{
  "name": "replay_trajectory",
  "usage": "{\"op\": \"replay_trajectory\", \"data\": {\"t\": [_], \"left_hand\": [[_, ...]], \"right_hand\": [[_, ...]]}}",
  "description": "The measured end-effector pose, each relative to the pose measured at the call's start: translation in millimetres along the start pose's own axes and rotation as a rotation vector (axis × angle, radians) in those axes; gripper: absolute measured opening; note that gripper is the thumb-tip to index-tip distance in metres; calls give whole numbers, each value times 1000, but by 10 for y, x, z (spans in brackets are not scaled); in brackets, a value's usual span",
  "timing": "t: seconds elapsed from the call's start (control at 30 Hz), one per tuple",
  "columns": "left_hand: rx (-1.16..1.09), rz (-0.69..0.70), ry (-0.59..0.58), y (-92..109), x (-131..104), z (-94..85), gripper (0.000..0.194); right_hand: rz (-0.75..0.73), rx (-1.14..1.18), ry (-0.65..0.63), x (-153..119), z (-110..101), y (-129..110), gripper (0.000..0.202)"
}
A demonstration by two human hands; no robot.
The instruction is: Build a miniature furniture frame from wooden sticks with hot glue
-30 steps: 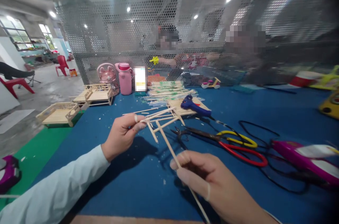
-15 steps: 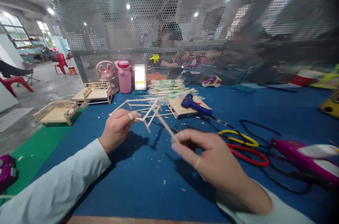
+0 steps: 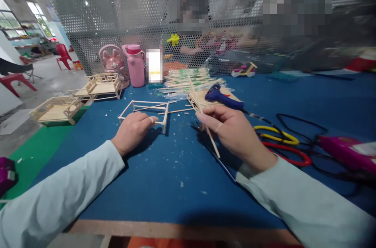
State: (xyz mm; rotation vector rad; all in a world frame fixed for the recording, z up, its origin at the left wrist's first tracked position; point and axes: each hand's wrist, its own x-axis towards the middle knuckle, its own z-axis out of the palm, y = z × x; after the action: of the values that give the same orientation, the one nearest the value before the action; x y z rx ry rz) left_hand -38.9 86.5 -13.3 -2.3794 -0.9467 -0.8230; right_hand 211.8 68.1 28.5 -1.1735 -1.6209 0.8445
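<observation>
A blue-topped work table (image 3: 164,197) stands before a grey perforated metal screen (image 3: 114,17) in a grey-floored room. The left hand (image 3: 132,130) pinches a pale wooden stick frame (image 3: 166,113); right of it, the right hand (image 3: 232,128) grips a slim pale wooden stick (image 3: 212,140).

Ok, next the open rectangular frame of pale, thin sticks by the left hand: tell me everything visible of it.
The open rectangular frame of pale, thin sticks looks wooden. Slim rails form its outline, with short legs at the visible corners and no panel filling the top. It appears to stand upright, legs down, on the blue table. The left hand grips its near long side, hiding part of that rail. Whether the loose sticks seen through it touch it, I cannot tell.
</observation>
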Motion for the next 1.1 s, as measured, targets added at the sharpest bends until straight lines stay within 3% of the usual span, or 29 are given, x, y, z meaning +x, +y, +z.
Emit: {"op": "replay_trajectory", "data": {"t": [0.27, 0.37, 0.47, 0.57, 0.63, 0.73, 0.83, 0.9, 1.1], "left_hand": [[-63, -122, -129, 39, 38, 60, 22], [-111, -135, -134, 99, 67, 35, 34], [-124, -123, -63, 116, 107, -115, 45], [-87, -191, 171, 10, 174, -360, 30], [-58, -325, 298, -127, 200, -511, 23], [-98, -441, 164, -339, 139, -628, 22], [-264, -705, 28, -452, -28, -575, 24], [-384, -905, 5, -459, -144, -472, 32], [-526, -897, -33, -348, -301, -213, 43]], "right_hand": [[31, -25, -7, 16, 26, 35, 26], [36, -18, -16, -4, 55, 27, 26], [35, -33, -24, -18, 67, 26, 26], [30, -48, -14, -13, 54, 36, 27], [29, -59, -9, -5, 39, 42, 27], [20, -74, -17, 5, 19, 47, 28], [3, -65, -37, 13, 18, 60, 29], [0, -43, -43, 19, 29, 73, 30], [14, -6, -52, 14, 65, 104, 35]]}}
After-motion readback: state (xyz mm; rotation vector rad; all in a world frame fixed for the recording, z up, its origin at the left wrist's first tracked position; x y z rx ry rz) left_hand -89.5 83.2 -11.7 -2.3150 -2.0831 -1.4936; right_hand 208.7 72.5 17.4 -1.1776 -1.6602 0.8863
